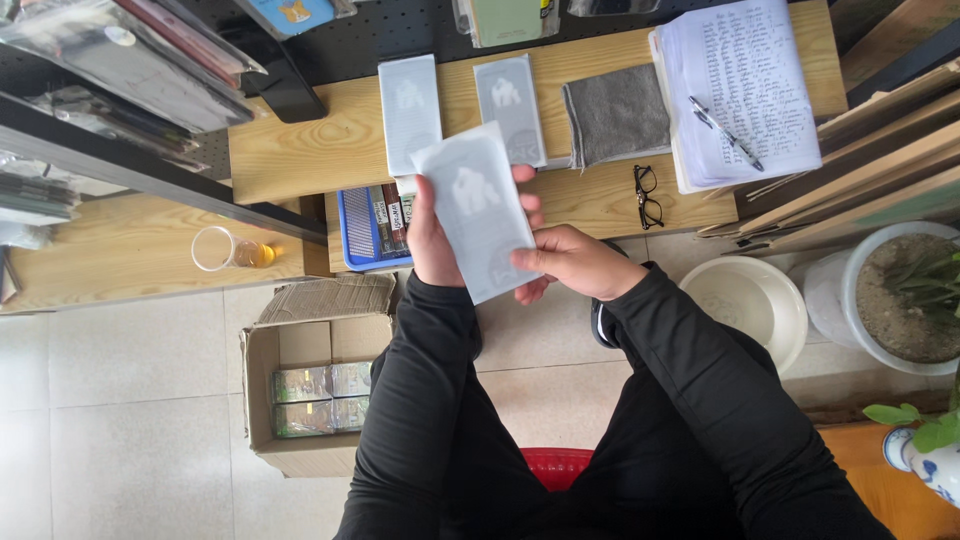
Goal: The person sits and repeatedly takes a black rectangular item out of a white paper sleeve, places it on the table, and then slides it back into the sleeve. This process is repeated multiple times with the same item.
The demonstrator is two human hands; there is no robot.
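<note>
Both hands hold one flat pale grey packet (478, 207) with a white figure printed on it, tilted above the wooden desk edge (300, 150). My left hand (432, 240) grips its left side from behind. My right hand (572, 262) pinches its lower right edge with thumb on top. Two similar flat packets lie side by side on the desk just beyond, a whiter one (409, 110) and a greyer one (510, 105). Both arms are in black sleeves.
A folded grey cloth (617, 113), black glasses (647, 195), an open notebook with a pen (745, 85), a blue basket (373, 228) and a glass (225, 249) are on the desks. On the floor stand an open cardboard box (310, 385), a white bowl (750, 300) and a plant pot (900, 295).
</note>
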